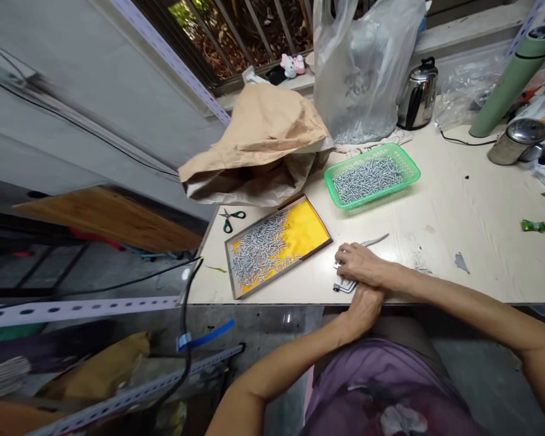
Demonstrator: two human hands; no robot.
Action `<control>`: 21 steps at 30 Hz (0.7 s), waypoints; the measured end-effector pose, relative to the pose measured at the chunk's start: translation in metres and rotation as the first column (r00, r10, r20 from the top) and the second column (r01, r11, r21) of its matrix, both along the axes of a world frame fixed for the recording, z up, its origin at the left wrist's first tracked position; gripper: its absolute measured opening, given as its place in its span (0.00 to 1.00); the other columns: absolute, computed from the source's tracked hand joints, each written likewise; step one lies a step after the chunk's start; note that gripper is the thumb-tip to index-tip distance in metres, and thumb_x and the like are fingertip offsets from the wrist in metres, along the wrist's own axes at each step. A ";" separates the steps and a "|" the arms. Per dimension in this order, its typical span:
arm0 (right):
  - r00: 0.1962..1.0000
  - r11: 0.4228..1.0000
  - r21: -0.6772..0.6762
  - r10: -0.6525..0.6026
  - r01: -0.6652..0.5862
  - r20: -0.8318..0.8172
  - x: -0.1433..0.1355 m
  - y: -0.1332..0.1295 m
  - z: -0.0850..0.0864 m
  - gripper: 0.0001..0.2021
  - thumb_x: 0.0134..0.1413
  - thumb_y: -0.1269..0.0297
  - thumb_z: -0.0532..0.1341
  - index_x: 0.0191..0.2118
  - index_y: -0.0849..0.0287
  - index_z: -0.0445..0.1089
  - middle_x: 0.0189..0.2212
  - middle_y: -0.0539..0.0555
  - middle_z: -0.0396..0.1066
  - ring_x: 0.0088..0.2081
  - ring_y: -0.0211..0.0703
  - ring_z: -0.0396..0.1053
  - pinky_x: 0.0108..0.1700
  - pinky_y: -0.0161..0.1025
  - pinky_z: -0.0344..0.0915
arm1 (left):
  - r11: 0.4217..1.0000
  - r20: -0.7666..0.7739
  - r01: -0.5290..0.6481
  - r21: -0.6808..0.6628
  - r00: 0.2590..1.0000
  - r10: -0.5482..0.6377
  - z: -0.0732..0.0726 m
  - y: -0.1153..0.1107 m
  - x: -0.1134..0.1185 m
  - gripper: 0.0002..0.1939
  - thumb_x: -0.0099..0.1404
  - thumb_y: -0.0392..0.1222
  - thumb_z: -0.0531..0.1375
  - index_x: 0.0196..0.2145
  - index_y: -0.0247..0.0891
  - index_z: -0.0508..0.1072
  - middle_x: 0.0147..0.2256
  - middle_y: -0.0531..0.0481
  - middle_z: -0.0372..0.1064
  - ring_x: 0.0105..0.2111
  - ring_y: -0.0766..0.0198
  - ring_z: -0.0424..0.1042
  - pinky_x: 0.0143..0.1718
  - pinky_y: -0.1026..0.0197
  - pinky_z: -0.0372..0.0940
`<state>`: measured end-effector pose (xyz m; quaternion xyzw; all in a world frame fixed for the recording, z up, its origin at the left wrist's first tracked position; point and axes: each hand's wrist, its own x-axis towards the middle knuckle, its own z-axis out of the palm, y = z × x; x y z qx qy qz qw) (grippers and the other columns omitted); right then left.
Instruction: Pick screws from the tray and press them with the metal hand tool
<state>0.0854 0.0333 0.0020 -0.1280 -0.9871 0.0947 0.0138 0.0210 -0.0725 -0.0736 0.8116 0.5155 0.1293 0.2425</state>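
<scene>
At the table's front edge my right hand (361,265) is curled over a small metal tool with a C-shaped frame (346,287). A grey curved, handle-like piece (375,240) sticks out beyond this hand; whether it belongs to the tool I cannot tell. My left hand (367,304) is tucked under the right wrist, close to the tool, with its fingers mostly hidden. To the left lies a shallow tray (278,278) with a yellow bottom. Many small silvery screw-like pieces (258,249) cover its left part.
Behind the tray an open brown paper bag (272,133) leans over the table. A green basket (411,172) holds more metal pieces. Green-handled scissors (229,220) lie left. Farther back stand a plastic bag (363,72), a kettle (418,97) and a green flask (504,91).
</scene>
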 end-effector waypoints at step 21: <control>0.730 0.898 -0.077 -0.400 0.434 -0.554 0.043 0.151 0.067 0.12 0.61 0.65 0.54 0.40 0.58 0.74 0.38 0.56 0.76 0.41 0.48 0.72 0.43 0.46 0.68 | 0.883 -0.530 -0.422 0.207 0.710 0.464 0.072 0.062 -0.205 0.13 0.65 0.30 0.52 0.33 0.34 0.76 0.35 0.39 0.69 0.41 0.53 0.65 0.39 0.55 0.62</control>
